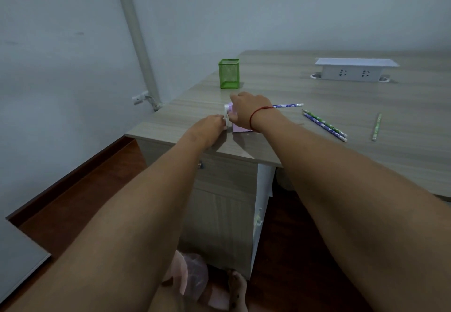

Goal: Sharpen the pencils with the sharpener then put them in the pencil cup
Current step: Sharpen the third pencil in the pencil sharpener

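Note:
A pink and white pencil sharpener (240, 128) stands near the left corner of the wooden desk (317, 96). My right hand (246, 110) grips it from above. My left hand (211, 124) pinches the white part at its left end. A purple pencil (289, 105) sticks out to the right from behind my right wrist; its far end is hidden. Two more pencils (324, 126) lie side by side to the right, and a green pencil (377, 127) lies further right. The green mesh pencil cup (229, 73) stands behind the sharpener, with nothing seen in it.
A white socket box (353, 69) sits at the back right of the desk. The desk's left edge is right beside my left hand. Below are a drawer cabinet (219, 189), a wooden floor and a pink plastic bag (192, 275).

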`<action>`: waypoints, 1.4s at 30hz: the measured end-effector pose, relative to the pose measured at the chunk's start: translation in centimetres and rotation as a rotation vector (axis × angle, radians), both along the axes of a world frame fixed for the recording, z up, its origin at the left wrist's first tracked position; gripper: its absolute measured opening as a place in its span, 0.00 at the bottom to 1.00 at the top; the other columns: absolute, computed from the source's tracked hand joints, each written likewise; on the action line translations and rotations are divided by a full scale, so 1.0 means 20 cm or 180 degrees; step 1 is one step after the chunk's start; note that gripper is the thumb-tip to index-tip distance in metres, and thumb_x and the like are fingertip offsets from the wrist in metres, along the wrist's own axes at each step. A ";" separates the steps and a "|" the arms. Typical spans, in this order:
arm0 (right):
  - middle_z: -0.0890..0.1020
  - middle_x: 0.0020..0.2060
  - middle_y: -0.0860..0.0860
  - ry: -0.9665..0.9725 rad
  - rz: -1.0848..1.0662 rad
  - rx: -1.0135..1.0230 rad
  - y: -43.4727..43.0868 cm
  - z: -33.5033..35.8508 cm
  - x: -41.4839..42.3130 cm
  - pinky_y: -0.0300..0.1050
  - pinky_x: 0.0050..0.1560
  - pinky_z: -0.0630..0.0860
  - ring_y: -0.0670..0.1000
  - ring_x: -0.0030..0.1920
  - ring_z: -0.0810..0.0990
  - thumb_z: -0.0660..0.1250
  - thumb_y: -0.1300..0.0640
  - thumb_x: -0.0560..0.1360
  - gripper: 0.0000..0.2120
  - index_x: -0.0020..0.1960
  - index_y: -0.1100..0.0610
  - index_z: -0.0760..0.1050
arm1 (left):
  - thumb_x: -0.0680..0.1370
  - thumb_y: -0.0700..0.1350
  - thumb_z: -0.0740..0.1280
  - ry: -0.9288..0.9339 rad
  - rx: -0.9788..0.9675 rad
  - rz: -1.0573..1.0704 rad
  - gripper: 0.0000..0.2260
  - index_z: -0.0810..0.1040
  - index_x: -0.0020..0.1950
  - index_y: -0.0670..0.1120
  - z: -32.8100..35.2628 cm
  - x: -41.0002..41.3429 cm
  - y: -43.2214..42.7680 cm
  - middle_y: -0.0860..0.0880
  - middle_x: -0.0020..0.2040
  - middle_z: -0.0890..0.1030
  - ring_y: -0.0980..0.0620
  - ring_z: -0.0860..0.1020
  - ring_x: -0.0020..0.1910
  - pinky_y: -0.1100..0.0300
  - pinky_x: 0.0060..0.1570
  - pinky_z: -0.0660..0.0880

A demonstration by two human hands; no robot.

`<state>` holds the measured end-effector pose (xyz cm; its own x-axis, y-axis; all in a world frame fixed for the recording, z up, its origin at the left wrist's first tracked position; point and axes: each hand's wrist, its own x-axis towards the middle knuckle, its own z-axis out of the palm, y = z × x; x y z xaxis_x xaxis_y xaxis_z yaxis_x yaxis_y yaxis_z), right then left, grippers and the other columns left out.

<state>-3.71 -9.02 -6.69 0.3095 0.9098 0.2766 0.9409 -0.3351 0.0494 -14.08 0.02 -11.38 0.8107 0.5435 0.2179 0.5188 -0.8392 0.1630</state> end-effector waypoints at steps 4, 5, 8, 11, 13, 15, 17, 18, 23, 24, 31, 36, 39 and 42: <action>0.74 0.64 0.57 0.0056 0.0065 0.0065 0.00 0.00 0.00 0.52 0.57 0.71 0.59 0.62 0.75 0.55 0.48 0.80 0.20 0.66 0.58 0.68 | 0.81 0.45 0.57 0.0303 0.0069 -0.0029 0.11 0.78 0.48 0.43 0.03 0.01 0.05 0.42 0.50 0.79 0.48 0.75 0.43 0.56 0.45 0.70; 0.74 0.64 0.57 0.0068 0.0074 0.0096 -0.01 0.00 0.00 0.52 0.57 0.71 0.59 0.62 0.75 0.55 0.48 0.80 0.20 0.66 0.58 0.68 | 0.81 0.45 0.57 0.0328 0.0092 -0.0058 0.11 0.78 0.47 0.43 0.04 0.01 0.06 0.42 0.49 0.79 0.49 0.74 0.42 0.57 0.44 0.69; 0.74 0.64 0.56 0.0046 0.0093 0.0139 0.00 -0.02 0.00 0.52 0.57 0.71 0.59 0.62 0.75 0.55 0.49 0.80 0.19 0.66 0.58 0.68 | 0.80 0.45 0.58 0.0387 0.0283 -0.0101 0.11 0.78 0.49 0.43 0.07 0.03 0.09 0.42 0.49 0.79 0.49 0.74 0.42 0.56 0.44 0.70; 0.74 0.63 0.56 0.0053 0.0102 0.0125 0.01 -0.02 0.01 0.52 0.57 0.72 0.58 0.61 0.75 0.56 0.49 0.79 0.19 0.65 0.58 0.69 | 0.78 0.43 0.60 0.0464 0.0725 -0.0196 0.08 0.77 0.51 0.42 0.11 0.04 0.13 0.42 0.50 0.79 0.47 0.75 0.44 0.53 0.45 0.72; 0.74 0.63 0.56 0.0076 0.0095 0.0041 0.01 0.00 0.01 0.51 0.57 0.72 0.58 0.60 0.75 0.56 0.49 0.79 0.19 0.65 0.58 0.68 | 0.77 0.40 0.61 0.0494 0.1074 -0.0278 0.07 0.76 0.53 0.41 0.15 0.05 0.16 0.42 0.51 0.79 0.42 0.78 0.47 0.50 0.46 0.74; 0.74 0.62 0.56 0.0132 0.0092 -0.0044 0.02 0.01 0.01 0.51 0.57 0.71 0.58 0.60 0.75 0.56 0.49 0.79 0.18 0.65 0.58 0.69 | 0.77 0.39 0.61 0.0398 0.1320 -0.0328 0.08 0.77 0.53 0.42 0.19 0.05 0.19 0.42 0.51 0.79 0.40 0.79 0.49 0.50 0.45 0.75; 0.75 0.62 0.56 0.0184 0.0088 -0.0095 0.02 0.02 0.01 0.51 0.56 0.71 0.58 0.59 0.75 0.56 0.49 0.79 0.18 0.64 0.57 0.69 | 0.78 0.38 0.60 0.0292 0.1462 -0.0340 0.09 0.77 0.54 0.43 0.21 0.04 0.19 0.41 0.51 0.80 0.39 0.79 0.50 0.49 0.44 0.74; 0.75 0.62 0.56 0.0187 0.0073 -0.0111 0.03 0.02 0.01 0.51 0.56 0.71 0.58 0.59 0.75 0.56 0.49 0.79 0.18 0.64 0.57 0.69 | 0.78 0.37 0.59 0.0234 0.1489 -0.0341 0.09 0.77 0.55 0.42 0.22 0.04 0.19 0.40 0.51 0.80 0.38 0.79 0.50 0.49 0.44 0.73; 0.76 0.62 0.56 0.0088 -0.0155 -0.0098 0.04 0.03 -0.02 0.50 0.57 0.72 0.58 0.60 0.76 0.55 0.51 0.80 0.17 0.65 0.57 0.69 | 0.80 0.39 0.59 -0.0076 0.1540 -0.0399 0.09 0.76 0.56 0.39 0.28 0.02 0.14 0.36 0.52 0.79 0.36 0.78 0.50 0.49 0.44 0.72; 0.76 0.62 0.56 0.0076 -0.0182 -0.0104 0.04 0.03 -0.03 0.50 0.57 0.72 0.58 0.60 0.76 0.55 0.51 0.80 0.17 0.65 0.58 0.69 | 0.80 0.40 0.59 -0.0086 0.1569 -0.0398 0.09 0.76 0.56 0.39 0.29 0.01 0.12 0.36 0.52 0.79 0.36 0.78 0.50 0.48 0.44 0.73; 0.78 0.59 0.57 0.0076 -0.0330 -0.0127 0.04 0.04 -0.06 0.53 0.57 0.75 0.59 0.58 0.77 0.55 0.51 0.80 0.17 0.62 0.58 0.73 | 0.80 0.38 0.58 -0.0232 0.1662 -0.0453 0.10 0.76 0.58 0.39 0.28 -0.06 0.04 0.37 0.51 0.80 0.37 0.79 0.49 0.47 0.45 0.76; 0.79 0.58 0.58 0.0024 -0.0339 -0.0104 0.04 0.04 -0.06 0.51 0.55 0.75 0.60 0.57 0.78 0.54 0.50 0.80 0.17 0.60 0.58 0.74 | 0.79 0.37 0.61 -0.0237 0.1591 -0.0450 0.07 0.77 0.53 0.39 0.24 -0.11 -0.03 0.38 0.47 0.81 0.37 0.79 0.45 0.51 0.39 0.72; 0.79 0.58 0.58 -0.0014 -0.0342 -0.0126 0.04 0.04 -0.07 0.51 0.55 0.75 0.60 0.57 0.78 0.55 0.51 0.80 0.17 0.60 0.59 0.74 | 0.79 0.38 0.60 -0.0114 0.1414 -0.0357 0.06 0.77 0.52 0.41 0.18 -0.13 -0.07 0.38 0.44 0.80 0.37 0.79 0.42 0.50 0.37 0.75; 0.77 0.60 0.59 -0.0001 -0.0303 -0.0133 0.04 0.03 -0.07 0.51 0.56 0.74 0.61 0.58 0.77 0.54 0.51 0.80 0.18 0.62 0.59 0.73 | 0.79 0.38 0.58 0.0094 0.1083 -0.0320 0.08 0.76 0.52 0.39 0.13 -0.13 -0.09 0.37 0.45 0.79 0.36 0.79 0.42 0.47 0.42 0.77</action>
<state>-5.04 -8.30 -6.01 0.3952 0.8869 0.2392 0.9048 -0.4208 0.0654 -16.73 -1.69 -8.82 0.8650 0.3611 0.3484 0.4312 -0.8900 -0.1484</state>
